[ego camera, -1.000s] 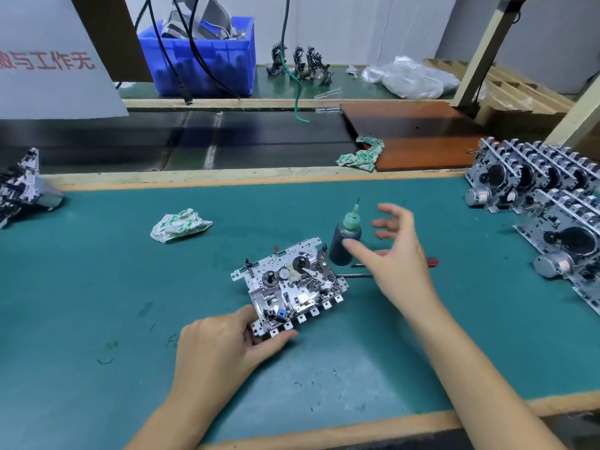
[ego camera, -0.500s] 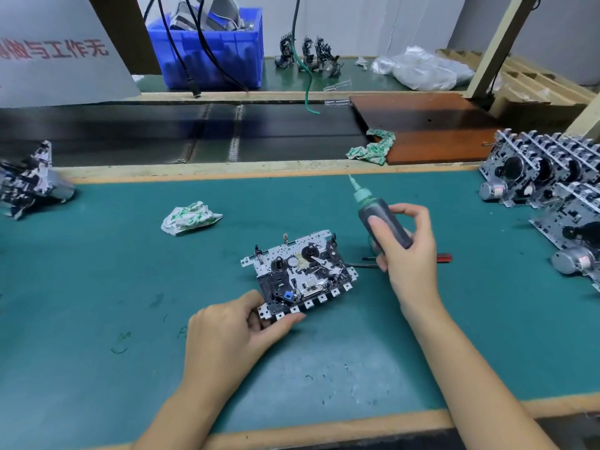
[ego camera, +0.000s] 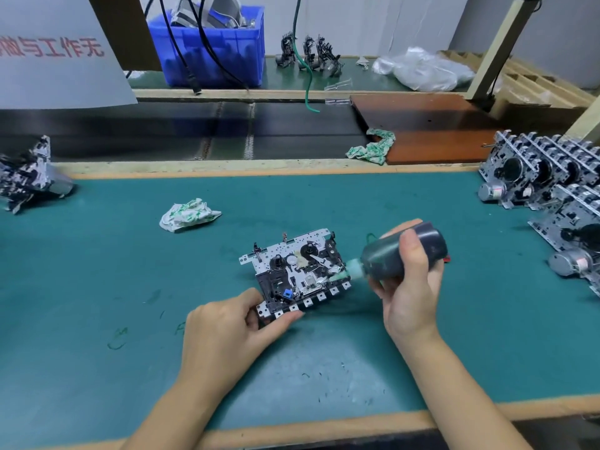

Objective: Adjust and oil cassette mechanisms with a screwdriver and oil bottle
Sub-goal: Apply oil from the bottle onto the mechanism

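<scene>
A: Where's the mechanism now?

B: Flat on the worktop, about centre. The left hand pinches its near-left corner at seven o'clock, thumb along the front edge with the tabs, fingers curled underneath.

A: And the bottle?

B: In the right hand, fingers and thumb wrapped round the dark body. It's tipped nearly level, green nozzle aimed at nine o'clock and over the mechanism's right end. I can't tell whether the tip touches metal.

A: How will these handle?

B: My guess is the mechanism is light but stiff, a thin punched plate carrying small springs and levers that would bend easily. Hold it by the plate edges, as the left hand does, never by the moving parts. The bottle looks like soft squeezable plastic, possibly slick with oil, so a mid-body grip and a gentle squeeze make sense.

A: Counts?

B: One mechanism in work, one bottle. A red tip, probably the screwdriver, peeks out behind the bottle at three o'clock. Two rags: one at eleven o'clock, another at one. Finished units are racked at two o'clock, too overlapped to count.
</scene>
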